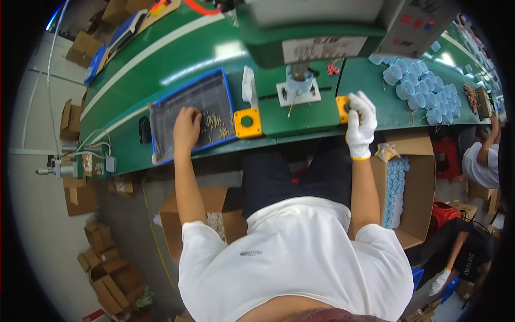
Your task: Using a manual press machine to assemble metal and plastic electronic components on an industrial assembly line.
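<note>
My bare left hand is in a blue-rimmed tray, its fingers bent and drawn together beside a scatter of small pale parts. Whatever its fingertips hold, if anything, is hidden. My right hand, in a white glove, curls over a yellow push-button box at the right of the green bench press. A second yellow button box stands between tray and press. Under the press head, a light-blue round cup sits on a white fixture plate, with a thin wire hanging forward from it.
Many light-blue cups crowd the green bench at right. An open carton by my right arm holds rows of similar cups. Another carton stands below the tray. A machine with a metal cylinder is at left. Co-workers sit at right.
</note>
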A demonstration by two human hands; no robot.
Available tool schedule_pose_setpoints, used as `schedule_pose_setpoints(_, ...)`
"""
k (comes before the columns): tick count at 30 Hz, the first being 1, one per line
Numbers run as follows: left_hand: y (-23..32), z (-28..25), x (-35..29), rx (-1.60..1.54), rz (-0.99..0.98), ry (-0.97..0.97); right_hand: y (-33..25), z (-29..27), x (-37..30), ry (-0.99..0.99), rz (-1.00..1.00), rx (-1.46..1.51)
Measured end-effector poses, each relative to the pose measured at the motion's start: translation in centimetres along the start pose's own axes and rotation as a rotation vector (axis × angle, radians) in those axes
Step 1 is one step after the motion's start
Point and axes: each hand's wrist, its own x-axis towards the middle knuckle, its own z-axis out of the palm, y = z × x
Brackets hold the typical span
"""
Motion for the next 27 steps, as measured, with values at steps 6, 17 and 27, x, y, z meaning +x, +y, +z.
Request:
schedule_pose_setpoints(6, 9.1, 1.6, 0.8, -0.348, 0.037, 0.101, -0.2, -0.8, -0.2, -0.007, -0.017, -0.054)
schedule_pose_setpoints(17, 17.1, 4.8, 1.5, -0.513, 0.343, 0.055, -0.9, -0.3, 0.5, -0.037, 0.007, -0.034)
schedule_pose_setpoints(27, 17.8, 5.2, 1.6, -0.554, 0.346, -0.024, -13.2, 7.5, 10.5, -0.365, 0.52, 0.161)
